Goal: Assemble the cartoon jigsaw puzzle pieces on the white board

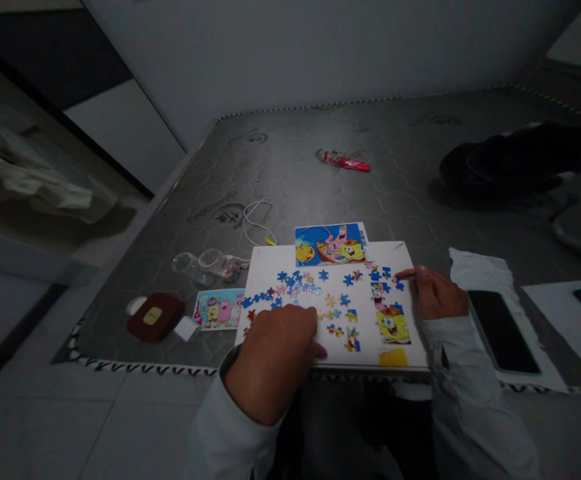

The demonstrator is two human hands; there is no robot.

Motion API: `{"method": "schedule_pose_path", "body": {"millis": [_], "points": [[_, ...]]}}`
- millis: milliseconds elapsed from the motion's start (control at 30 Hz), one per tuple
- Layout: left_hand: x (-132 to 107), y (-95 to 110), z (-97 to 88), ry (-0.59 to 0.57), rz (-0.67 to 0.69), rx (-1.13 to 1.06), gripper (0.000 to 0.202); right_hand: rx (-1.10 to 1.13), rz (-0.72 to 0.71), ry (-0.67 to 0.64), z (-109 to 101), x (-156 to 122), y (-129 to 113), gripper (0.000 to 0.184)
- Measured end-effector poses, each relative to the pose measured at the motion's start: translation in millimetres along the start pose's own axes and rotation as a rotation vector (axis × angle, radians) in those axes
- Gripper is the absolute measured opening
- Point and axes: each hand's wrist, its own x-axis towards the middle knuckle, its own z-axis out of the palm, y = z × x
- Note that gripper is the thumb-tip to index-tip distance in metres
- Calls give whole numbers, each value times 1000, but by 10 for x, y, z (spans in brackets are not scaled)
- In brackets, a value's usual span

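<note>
My left hand (278, 347) is over the left part of a white board (338, 357), above loose jigsaw pieces. Its back faces me, with the thumb sticking out to the right and the fingertips hidden underneath. My right hand (438, 293) rests at the board's right edge, index finger stretched out to a blue jigsaw piece (399, 283). Beside that fingertip lies a joined strip of puzzle (393, 325) with a yellow cartoon face. Loose blue and pink jigsaw pieces (295, 283) are heaped left of centre. A picture card (330, 245) lies across the board's far edge.
Left of the board are a second picture card (218, 310), a brown case (156, 317), clear plastic containers (213, 261) and a white cord (245, 217). A phone (503, 331) on white paper lies to the right. Farther back are a red packet (345, 162) and a black bag (515, 163).
</note>
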Motion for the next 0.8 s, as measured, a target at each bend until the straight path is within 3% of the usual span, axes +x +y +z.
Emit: {"method": "schedule_pose_path", "body": {"millis": [800], "points": [[12, 3, -11, -18, -3, 2, 27, -1, 30, 16, 9, -11, 31, 65]]}}
